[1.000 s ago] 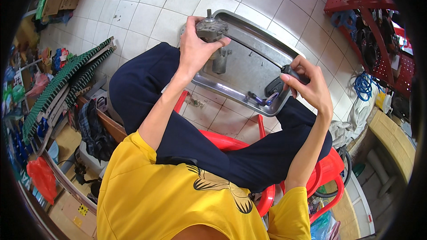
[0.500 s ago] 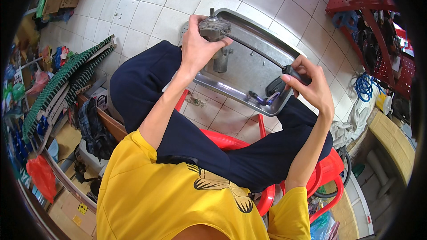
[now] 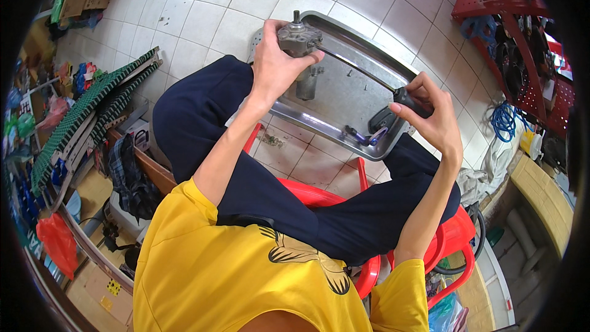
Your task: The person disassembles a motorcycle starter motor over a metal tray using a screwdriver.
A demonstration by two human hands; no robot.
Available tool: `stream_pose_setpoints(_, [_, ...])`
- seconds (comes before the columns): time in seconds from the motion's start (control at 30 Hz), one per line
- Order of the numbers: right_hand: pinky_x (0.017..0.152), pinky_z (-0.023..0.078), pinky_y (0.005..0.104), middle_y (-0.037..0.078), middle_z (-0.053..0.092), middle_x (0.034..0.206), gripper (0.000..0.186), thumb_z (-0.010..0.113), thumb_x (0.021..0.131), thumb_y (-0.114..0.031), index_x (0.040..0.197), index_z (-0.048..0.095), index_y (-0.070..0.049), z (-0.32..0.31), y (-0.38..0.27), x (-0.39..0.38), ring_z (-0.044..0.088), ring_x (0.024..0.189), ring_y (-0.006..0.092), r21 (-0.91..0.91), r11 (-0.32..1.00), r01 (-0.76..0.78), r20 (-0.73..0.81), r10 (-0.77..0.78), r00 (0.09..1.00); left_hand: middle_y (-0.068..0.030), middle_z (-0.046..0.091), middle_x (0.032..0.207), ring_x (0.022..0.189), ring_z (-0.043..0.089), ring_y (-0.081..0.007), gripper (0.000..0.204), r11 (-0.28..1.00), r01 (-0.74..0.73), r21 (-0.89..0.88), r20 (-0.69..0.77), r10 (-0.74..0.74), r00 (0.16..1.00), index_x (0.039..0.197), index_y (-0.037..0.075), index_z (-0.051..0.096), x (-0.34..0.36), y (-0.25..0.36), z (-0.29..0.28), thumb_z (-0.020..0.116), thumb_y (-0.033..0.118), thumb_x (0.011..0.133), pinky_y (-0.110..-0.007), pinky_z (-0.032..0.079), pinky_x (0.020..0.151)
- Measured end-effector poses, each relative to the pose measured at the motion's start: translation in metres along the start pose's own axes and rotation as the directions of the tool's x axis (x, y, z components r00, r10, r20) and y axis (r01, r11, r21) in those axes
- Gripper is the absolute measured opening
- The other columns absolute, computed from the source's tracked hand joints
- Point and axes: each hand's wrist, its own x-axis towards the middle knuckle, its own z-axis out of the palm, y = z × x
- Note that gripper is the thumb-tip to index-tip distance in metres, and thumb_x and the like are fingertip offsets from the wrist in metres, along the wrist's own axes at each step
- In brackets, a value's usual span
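My left hand grips a grey metal motor part with a short shaft on top, held above a steel tray. My right hand is closed on the black handle of a long screwdriver. Its thin shaft runs up and left to the metal part. A grey cylinder stands in the tray just below the part. Both hands are over the tray, above my dark-trousered knees.
The tray lies on a white tiled floor and holds a blue-handled tool and small screws. A red tool rack stands at the right, green slatted racks at the left. I sit on a red plastic stool.
Both hands stay put. The metal part has shifted very slightly in my left hand; the screwdriver stays set against it.
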Motion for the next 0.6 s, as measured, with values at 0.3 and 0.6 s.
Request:
stream_pose_setpoints(0.3, [0.078, 0.053, 0.028, 0.008, 0.071, 0.089, 0.03, 0.082, 0.077, -0.006, 0.102, 0.068, -0.001, -0.0067, 0.004, -0.0048, 0.07, 0.083, 0.0186, 0.001, 0.986, 0.165, -0.075, -0.165, 0.983, -0.0181, 0.072, 0.099, 0.092, 0.071, -0.0353, 0.069, 0.985, -0.135, 0.108, -0.066, 0.142, 0.988, 0.117, 0.001, 0.047, -0.0019, 0.0053, -0.0054, 0.092, 0.021, 0.068, -0.043, 0.055, 0.083])
stream_pose_setpoints(0.6, [0.061, 0.046, 0.0256, 0.005, 0.068, 0.078, 0.022, 0.074, 0.091, -0.015, 0.109, 0.075, -0.002, -0.0011, 0.0016, 0.0001, 0.066, 0.071, 0.0121, -0.02, 1.0, -0.006, -0.115, 0.004, 0.993, -0.0166, 0.072, 0.094, 0.088, 0.072, -0.0351, 0.068, 0.978, -0.137, 0.155, -0.114, 0.156, 0.981, 0.117, 0.002, 0.046, -0.0003, 0.009, -0.0069, 0.091, 0.019, 0.068, -0.043, 0.055, 0.078])
